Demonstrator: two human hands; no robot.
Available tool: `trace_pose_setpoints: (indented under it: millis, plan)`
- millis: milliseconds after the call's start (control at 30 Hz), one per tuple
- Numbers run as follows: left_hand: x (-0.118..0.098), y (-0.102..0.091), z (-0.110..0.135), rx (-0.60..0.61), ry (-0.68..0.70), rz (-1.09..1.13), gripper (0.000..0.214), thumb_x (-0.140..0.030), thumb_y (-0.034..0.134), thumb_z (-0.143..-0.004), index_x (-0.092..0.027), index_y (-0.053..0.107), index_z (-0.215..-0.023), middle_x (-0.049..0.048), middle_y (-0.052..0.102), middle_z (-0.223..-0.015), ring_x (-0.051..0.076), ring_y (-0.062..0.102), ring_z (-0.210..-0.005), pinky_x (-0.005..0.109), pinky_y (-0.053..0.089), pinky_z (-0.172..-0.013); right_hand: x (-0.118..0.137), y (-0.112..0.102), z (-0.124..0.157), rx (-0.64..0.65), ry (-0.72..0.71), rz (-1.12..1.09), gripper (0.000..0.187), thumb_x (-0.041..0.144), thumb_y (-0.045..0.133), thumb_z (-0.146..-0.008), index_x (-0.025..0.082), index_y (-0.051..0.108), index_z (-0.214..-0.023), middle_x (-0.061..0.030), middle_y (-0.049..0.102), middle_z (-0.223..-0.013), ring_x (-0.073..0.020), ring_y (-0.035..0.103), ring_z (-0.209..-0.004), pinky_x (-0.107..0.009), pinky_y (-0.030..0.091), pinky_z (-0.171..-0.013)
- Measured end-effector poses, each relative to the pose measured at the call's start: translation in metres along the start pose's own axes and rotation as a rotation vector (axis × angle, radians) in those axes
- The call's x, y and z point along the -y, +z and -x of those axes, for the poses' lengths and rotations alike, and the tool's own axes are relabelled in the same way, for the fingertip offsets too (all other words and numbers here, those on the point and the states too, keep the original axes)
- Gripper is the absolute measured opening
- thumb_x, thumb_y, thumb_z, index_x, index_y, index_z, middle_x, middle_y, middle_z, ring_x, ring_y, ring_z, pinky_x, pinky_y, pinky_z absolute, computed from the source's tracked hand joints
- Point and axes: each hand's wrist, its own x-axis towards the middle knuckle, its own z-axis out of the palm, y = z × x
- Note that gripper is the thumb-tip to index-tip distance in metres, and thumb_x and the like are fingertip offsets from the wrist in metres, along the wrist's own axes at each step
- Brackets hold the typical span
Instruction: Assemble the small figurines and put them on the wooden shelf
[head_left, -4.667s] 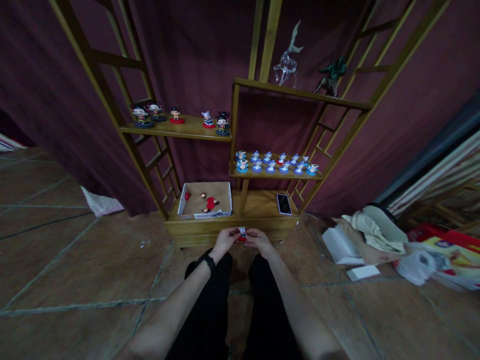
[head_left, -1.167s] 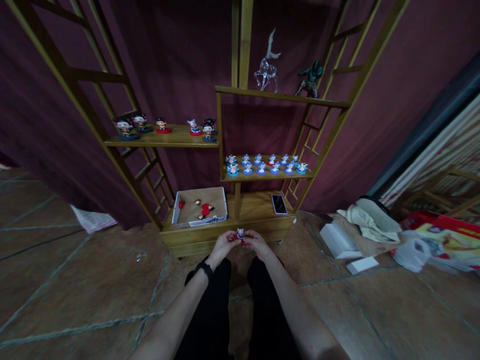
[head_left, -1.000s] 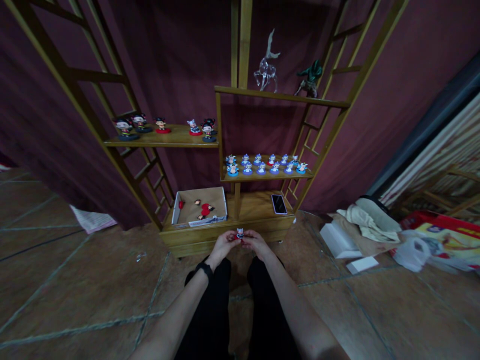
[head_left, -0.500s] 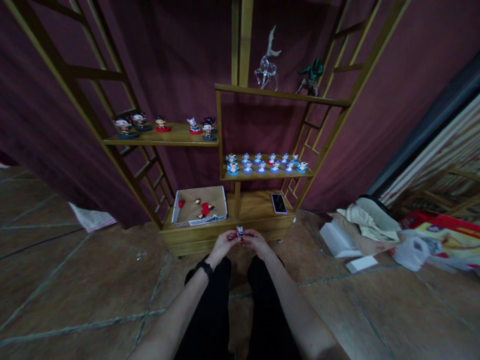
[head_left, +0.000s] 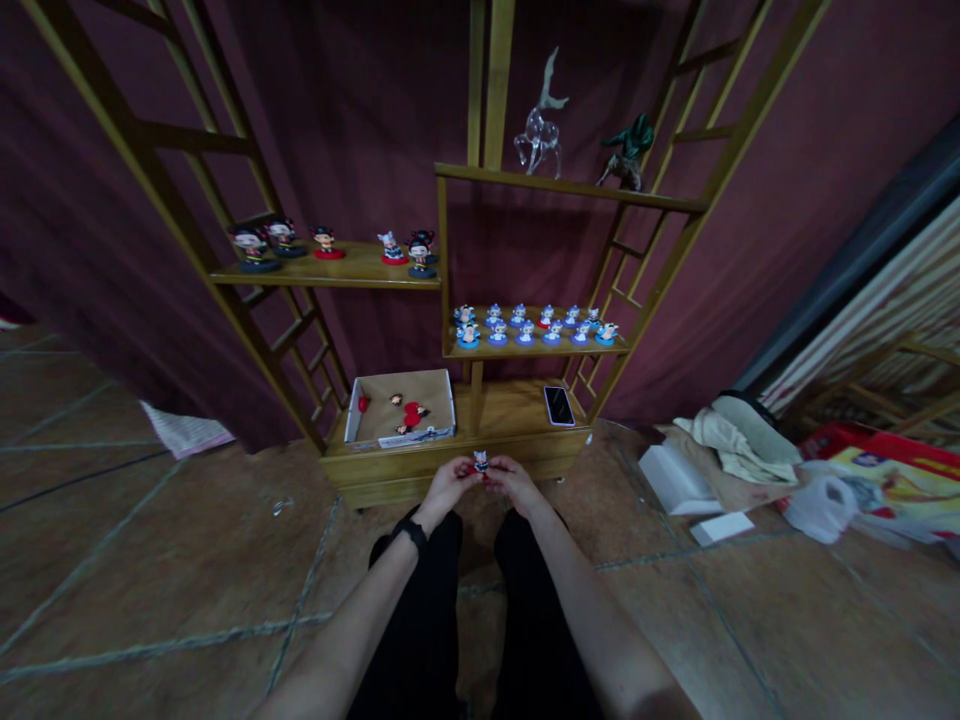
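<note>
Between my two hands is a small figurine with a pale head, dark body and red base. My left hand pinches it from the left, and my right hand from the right, just in front of the cabinet's lower drawer front. Behind my hands, an open cardboard box holds several red and black figurine pieces. Two rows of small blue and white figurines stand on the middle shelf. On the left shelf, several figurines with black or pale heads stand on dark or red bases.
A phone lies on the cabinet's bottom board. A clear deer ornament and a dark green figure stand on the upper right shelf. White boxes, cloth and a plastic bag lie on the floor at right.
My view has shifted slightly, so the shelves appear a little further right. Both hands keep hold of the figurine in nearly the same place.
</note>
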Motion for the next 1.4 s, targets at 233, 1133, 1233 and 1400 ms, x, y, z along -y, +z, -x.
trace_pose_setpoints:
  millis: [233,1133,1233,1400]
  plan:
    - [0.007,-0.001,-0.003,-0.007,0.014,0.011,0.032,-0.03,0.075,-0.057,-0.014,0.06,-0.081,0.0037,0.065,-0.074,0.014,0.059,-0.07,0.028,0.046,-0.071,-0.002,-0.001,-0.002,-0.008,0.017,0.019,0.034,0.038,0.072,-0.057,0.02,0.06,-0.082,-0.0022,0.065,-0.084,-0.0147,0.061,-0.073,-0.029,0.047,-0.067]
    - [0.003,0.001,-0.003,-0.015,0.023,0.009,0.031,-0.028,0.075,-0.056,-0.014,0.059,-0.08,0.0024,0.064,-0.072,0.013,0.059,-0.068,0.027,0.046,-0.069,0.003,0.002,0.0,-0.002,0.018,0.025,0.032,0.038,0.071,-0.058,0.019,0.06,-0.082,-0.0029,0.066,-0.086,-0.0142,0.062,-0.073,-0.028,0.048,-0.068]
    - [0.0,0.001,-0.002,-0.03,0.003,0.041,0.033,-0.028,0.075,-0.056,-0.014,0.061,-0.082,0.0042,0.066,-0.076,0.014,0.059,-0.071,0.027,0.046,-0.071,0.001,0.001,0.0,0.005,0.024,0.027,0.032,0.036,0.072,-0.057,0.02,0.06,-0.082,-0.0022,0.066,-0.085,-0.014,0.062,-0.073,-0.028,0.048,-0.068]
    - [-0.008,0.001,0.003,-0.055,-0.054,0.022,0.034,-0.033,0.072,-0.059,-0.013,0.065,-0.085,0.0073,0.068,-0.08,0.016,0.06,-0.071,0.025,0.044,-0.064,0.001,0.002,0.0,0.002,0.015,0.04,0.032,0.034,0.074,-0.055,0.02,0.06,-0.08,-0.0028,0.066,-0.085,-0.0169,0.063,-0.079,-0.03,0.048,-0.069]
